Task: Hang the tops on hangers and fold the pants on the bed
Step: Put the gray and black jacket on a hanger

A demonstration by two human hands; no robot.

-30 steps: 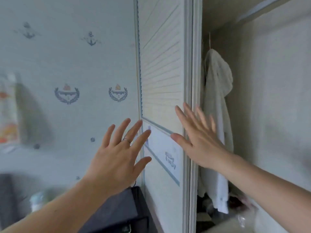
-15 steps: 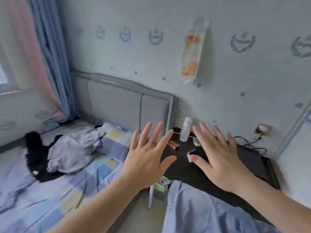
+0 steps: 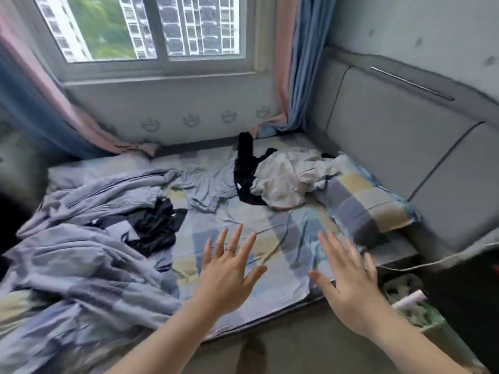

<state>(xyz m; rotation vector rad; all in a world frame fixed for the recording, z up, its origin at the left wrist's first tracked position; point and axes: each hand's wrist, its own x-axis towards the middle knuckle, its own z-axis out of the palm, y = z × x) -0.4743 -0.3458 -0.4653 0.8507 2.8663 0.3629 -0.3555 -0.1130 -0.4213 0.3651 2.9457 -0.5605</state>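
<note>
Crumpled clothes lie scattered on the bed [image 3: 270, 225], which has a checked sheet. A pale grey garment [image 3: 286, 179] is heaped near the pillow, with a black garment [image 3: 244, 171] beside and under it. Another black garment [image 3: 156, 225] lies left of centre, and a light blue garment [image 3: 208, 184] is spread between them. My left hand [image 3: 226, 276] and my right hand [image 3: 348, 284] hover over the bed's near edge, fingers spread, holding nothing. No hanger is in view.
A rumpled grey-blue duvet [image 3: 81, 265] covers the bed's left side. A checked pillow [image 3: 370, 203] leans at the padded grey headboard [image 3: 405, 136] on the right. Behind the bed are a window [image 3: 151, 31] and curtains [image 3: 294, 63]. A dark nightstand [image 3: 472, 287] stands at right.
The view has swung left from the wardrobe, past the nightstand and wall, to the bed under the window. Both hands stay raised, spread and empty throughout.
</note>
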